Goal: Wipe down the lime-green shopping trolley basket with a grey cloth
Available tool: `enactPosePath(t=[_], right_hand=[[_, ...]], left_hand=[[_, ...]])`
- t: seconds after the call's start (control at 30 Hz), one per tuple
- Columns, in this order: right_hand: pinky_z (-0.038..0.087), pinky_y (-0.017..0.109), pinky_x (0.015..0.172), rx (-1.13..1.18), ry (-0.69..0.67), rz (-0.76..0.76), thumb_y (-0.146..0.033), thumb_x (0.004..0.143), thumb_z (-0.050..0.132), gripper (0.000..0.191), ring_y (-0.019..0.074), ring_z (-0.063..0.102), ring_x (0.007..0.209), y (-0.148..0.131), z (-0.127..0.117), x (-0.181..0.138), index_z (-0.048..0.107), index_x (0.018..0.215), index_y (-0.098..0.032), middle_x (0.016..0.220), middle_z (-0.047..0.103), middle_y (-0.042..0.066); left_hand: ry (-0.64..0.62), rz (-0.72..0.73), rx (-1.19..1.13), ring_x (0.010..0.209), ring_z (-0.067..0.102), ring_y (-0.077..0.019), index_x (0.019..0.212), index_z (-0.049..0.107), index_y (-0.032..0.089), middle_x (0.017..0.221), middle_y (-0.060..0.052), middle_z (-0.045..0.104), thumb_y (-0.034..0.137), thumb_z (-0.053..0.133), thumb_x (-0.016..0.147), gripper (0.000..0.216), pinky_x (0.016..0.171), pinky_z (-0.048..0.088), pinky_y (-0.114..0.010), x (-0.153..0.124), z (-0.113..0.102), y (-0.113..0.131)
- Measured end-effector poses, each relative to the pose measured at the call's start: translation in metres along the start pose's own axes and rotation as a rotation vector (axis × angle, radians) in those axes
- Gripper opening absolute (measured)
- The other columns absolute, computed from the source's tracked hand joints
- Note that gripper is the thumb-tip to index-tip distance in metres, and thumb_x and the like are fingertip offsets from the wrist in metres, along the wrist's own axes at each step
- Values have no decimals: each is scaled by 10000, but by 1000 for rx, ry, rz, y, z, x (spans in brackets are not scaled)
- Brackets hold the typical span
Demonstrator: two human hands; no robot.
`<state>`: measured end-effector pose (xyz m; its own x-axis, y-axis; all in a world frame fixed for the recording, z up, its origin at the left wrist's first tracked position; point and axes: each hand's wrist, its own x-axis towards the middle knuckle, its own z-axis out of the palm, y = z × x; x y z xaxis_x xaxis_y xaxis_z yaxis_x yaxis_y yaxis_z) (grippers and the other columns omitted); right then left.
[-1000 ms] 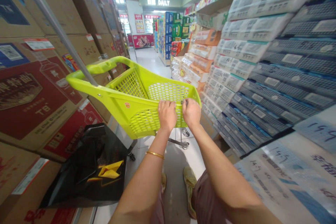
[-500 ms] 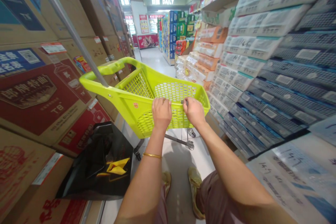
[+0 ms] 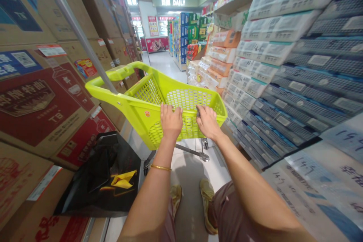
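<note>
1. Our left hand [image 3: 171, 121] has its grip closed over the near rim of the green cart [image 3: 141, 110]. The fingers curl over the edge into the basket and the palm rests against the outer wall.
2. Our right hand [image 3: 208, 121] sits just beside it on the same rim. Its grip is also closed, with the fingers hooked over the edge, and the two hands are near each other but not touching.
3. A thin gold bangle [image 3: 160, 167] circles our left wrist.
4. The cart is a lime plastic basket with perforated walls. Looking in, we see the mesh of its far and side walls, but the bottom is hidden behind the near wall and our hands, so we cannot tell what lies in it.
5. A curved handle [image 3: 121, 72] closes the cart's far left end, and a grey pole [image 3: 76, 32] slants up from there toward the upper left.
6. Under the basket, a metal frame with wheels [image 3: 204, 155] stands on the pale floor [image 3: 187, 170], just ahead of our shoes [image 3: 207, 196].
7. A black bag [image 3: 96, 170] lies to the left of the cart, with a yellow piece [image 3: 122, 179] showing at its front.
8. The cart stands in the aisle between stacked cartons [image 3: 42, 109] on the left and shelves of wrapped packs [image 3: 269, 72] on the right.
</note>
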<state>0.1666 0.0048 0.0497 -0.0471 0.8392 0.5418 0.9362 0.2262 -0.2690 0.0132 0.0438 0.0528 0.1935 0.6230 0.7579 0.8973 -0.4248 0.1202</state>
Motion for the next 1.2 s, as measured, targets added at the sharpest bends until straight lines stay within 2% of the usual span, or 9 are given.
enactPosePath(t=[0.17,0.23,0.4,0.53,0.67,0.83,1.0,1.1,1.2], right_hand=[[388,407,924,250,64,-23,-297,800,513,554,243,483,1084,18,1,4,346,1307,-146,1178,530,133],[399,396,924,296,111,-23,-367,770,580,542,234,502,1068,23,-1,4,422,1242,-153,1152,542,125],[381,381,934,179,76,-114,-421,823,520,422,235,473,1130,21,-2,0,535,1170,-180,1205,514,135],[349,439,927,69,0,-107,-374,877,437,413,251,486,1121,14,0,-5,464,1260,-223,1212,541,120],[376,430,930,162,25,-130,-380,873,441,509,250,483,1144,21,-7,-5,359,1326,-164,1253,520,148],[390,407,953,178,105,-198,-407,848,482,462,235,506,1121,27,-13,-1,451,1243,-171,1198,566,128],[366,406,979,72,29,-280,-403,872,430,394,227,461,1168,12,-1,-2,501,1211,-216,1274,518,95],[339,456,983,-43,-1,-247,-393,850,471,457,269,402,1202,7,4,-6,450,1278,-233,1339,437,111],[304,482,1010,-49,-47,-268,-248,823,497,535,274,376,1215,11,4,-8,364,1341,-218,1335,417,124]], left_hand=[[-29,-10,53,1030,504,-247,841,625,181,895,-91,562,328,380,889,290,1055,269,-456,2,-2,0],[-44,-5,49,1005,513,-238,834,621,179,892,-90,571,317,373,891,290,1056,272,-446,3,-3,1],[-68,59,0,963,513,-224,801,599,176,828,-77,588,275,347,898,288,1061,272,-423,3,-3,0],[-73,90,7,887,517,-212,778,585,179,786,-65,577,282,346,901,288,1052,276,-418,4,-3,-3],[-67,91,4,874,508,-207,775,576,180,784,-64,568,285,345,902,284,1049,274,-406,2,-2,-5],[-43,77,-6,864,507,-211,768,572,186,781,-63,561,285,351,899,275,1046,273,-413,1,0,-3],[-57,74,-23,863,503,-210,785,576,183,792,-69,565,281,346,900,275,1041,277,-410,2,-2,-4],[-59,84,-32,870,502,-209,796,577,184,799,-67,568,278,340,902,276,1040,278,-405,2,-2,-6],[-51,91,-37,874,501,-212,798,578,190,798,-63,569,278,336,903,278,1042,275,-409,1,-2,-7]])
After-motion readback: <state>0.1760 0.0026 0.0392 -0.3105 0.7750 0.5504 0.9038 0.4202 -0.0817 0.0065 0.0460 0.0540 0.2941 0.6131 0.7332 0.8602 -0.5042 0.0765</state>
